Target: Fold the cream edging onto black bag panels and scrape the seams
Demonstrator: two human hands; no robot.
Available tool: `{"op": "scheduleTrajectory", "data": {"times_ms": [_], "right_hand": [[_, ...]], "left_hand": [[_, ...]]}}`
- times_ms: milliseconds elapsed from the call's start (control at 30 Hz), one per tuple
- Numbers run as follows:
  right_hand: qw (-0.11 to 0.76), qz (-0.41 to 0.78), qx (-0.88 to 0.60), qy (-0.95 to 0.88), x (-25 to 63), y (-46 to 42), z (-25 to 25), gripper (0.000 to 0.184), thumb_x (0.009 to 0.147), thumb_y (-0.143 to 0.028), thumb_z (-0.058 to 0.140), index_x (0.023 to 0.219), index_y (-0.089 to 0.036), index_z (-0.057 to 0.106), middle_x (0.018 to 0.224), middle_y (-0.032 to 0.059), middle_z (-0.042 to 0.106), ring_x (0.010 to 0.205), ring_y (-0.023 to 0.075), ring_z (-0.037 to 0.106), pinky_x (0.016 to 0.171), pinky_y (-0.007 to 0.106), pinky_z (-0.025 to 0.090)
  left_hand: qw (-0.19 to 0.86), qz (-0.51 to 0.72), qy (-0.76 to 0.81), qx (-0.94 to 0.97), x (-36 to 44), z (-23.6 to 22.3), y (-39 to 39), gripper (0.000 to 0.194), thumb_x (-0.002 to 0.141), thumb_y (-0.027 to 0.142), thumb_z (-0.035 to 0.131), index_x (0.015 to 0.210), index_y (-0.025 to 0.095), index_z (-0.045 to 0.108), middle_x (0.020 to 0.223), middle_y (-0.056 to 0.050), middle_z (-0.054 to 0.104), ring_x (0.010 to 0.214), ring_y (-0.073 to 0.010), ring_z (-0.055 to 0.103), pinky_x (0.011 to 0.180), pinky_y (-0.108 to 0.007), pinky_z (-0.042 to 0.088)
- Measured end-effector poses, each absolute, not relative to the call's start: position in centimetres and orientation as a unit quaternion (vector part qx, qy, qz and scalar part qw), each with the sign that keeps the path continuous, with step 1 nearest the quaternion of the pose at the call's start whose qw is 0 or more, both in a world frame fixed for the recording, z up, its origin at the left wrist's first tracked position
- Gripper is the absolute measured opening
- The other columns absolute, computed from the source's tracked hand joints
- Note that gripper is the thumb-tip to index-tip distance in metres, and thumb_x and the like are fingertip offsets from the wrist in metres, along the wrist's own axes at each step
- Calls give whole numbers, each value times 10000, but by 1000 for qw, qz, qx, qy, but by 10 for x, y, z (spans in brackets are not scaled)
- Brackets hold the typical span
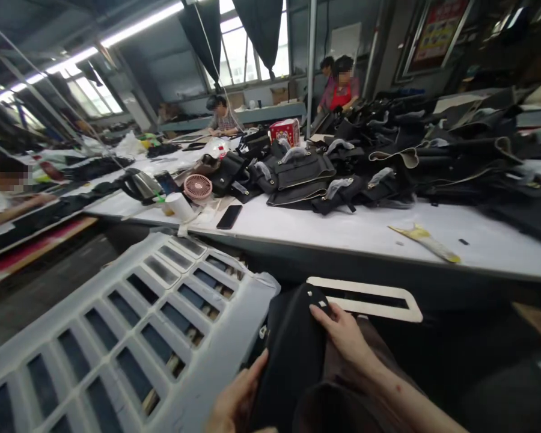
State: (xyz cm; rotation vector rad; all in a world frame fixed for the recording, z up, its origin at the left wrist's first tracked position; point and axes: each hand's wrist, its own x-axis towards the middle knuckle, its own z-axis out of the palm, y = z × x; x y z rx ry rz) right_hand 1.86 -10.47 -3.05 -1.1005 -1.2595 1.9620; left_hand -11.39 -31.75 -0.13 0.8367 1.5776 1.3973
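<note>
A black leather-like bag piece [293, 343] rests upright at my lap, with small metal fittings and a pale tab near its top corner. My left hand [238, 394] grips its left edge from below, the thumb lying along the side. With thumb and fingers, my right hand [345, 334] pinches the upper right corner beside the fittings. A white flat frame with a long slot [408, 310] lies just beyond my right hand. The underside of the bag piece and some left fingers are hidden.
A grey plastic slatted crate [112, 361] stands to my left. On the white table [270, 225] are a phone [229, 217], a pink fan [198, 188], a kettle [139, 185], a yellowish glue tube [426, 242] and piled black bags [304, 171]. Several people work farther off.
</note>
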Motion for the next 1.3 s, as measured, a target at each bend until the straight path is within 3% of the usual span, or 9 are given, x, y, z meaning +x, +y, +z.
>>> {"op": "scheduleTrajectory", "data": {"times_ms": [133, 267, 333, 467, 633, 733, 933, 1100, 1300], "right_hand": [[257, 798, -372, -397, 2, -131, -33, 498, 723, -501, 747, 1084, -169, 661, 1100, 92, 705, 1093, 277, 627, 978, 389, 483], [249, 820, -333, -393, -12, -148, -21, 535, 714, -463, 768, 1147, -183, 627, 1124, 85, 699, 1092, 266, 630, 979, 386, 487], [257, 797, -323, -440, -16, -149, -14, 551, 735, -467, 747, 1183, -175, 613, 1115, 92, 700, 1039, 267, 650, 951, 393, 505], [310, 692, -345, -554, -20, -144, 0, 508, 786, -445, 683, 1218, -189, 610, 1149, 94, 681, 1039, 275, 637, 924, 389, 514], [341, 569, -357, -658, -16, -135, 11, 287, 828, -339, 614, 1087, -229, 669, 1050, 60, 688, 966, 245, 632, 854, 330, 503], [331, 556, -372, -665, -11, -131, 10, 216, 861, -342, 575, 1015, -226, 673, 979, 45, 688, 896, 223, 630, 803, 303, 492], [328, 561, -406, -642, -4, -125, 0, 349, 891, -490, 518, 900, -182, 682, 732, 30, 646, 701, 200, 596, 632, 271, 464], [336, 545, -419, -643, 3, -120, 0, 414, 876, -547, 522, 884, -175, 704, 737, 45, 671, 667, 193, 586, 589, 259, 446], [329, 600, -408, -605, 13, -116, 2, 476, 848, -573, 554, 1023, -159, 711, 929, 80, 713, 781, 225, 633, 726, 299, 504]], "left_hand": [[292, 450, 721, 438, -102, -19, -309, 758, 782, 529, 662, 1447, 258, 418, 981, -85, 645, 723, -208, 654, 666, -332, 583], [65, 433, 797, 417, -103, -13, -287, 545, 872, 413, 599, 1368, 199, 528, 1030, -101, 623, 868, -211, 645, 770, -309, 557], [3, 447, 797, 405, -106, -6, -273, 449, 894, 385, 584, 1298, 189, 595, 1023, -96, 619, 900, -204, 636, 801, -300, 541], [40, 489, 783, 382, -110, -1, -247, 360, 921, 395, 546, 1202, 197, 653, 981, -75, 627, 830, -179, 627, 732, -269, 531], [78, 560, 755, 333, -102, -20, -228, 278, 912, 413, 558, 953, 189, 717, 861, -44, 633, 771, -168, 616, 690, -242, 489], [75, 591, 741, 309, -94, -31, -221, 272, 894, 416, 585, 852, 181, 716, 790, -22, 613, 708, -150, 600, 668, -227, 467], [71, 608, 731, 300, -90, -34, -208, 258, 890, 398, 595, 817, 180, 713, 764, -8, 591, 674, -134, 571, 658, -222, 444], [124, 641, 706, 276, -89, -43, -200, 327, 892, 428, 579, 730, 167, 692, 704, -4, 564, 631, -134, 548, 608, -225, 446], [165, 635, 694, 297, -87, -32, -188, 352, 897, 418, 585, 1167, 208, 667, 882, -25, 597, 792, -153, 591, 710, -231, 483]]}}
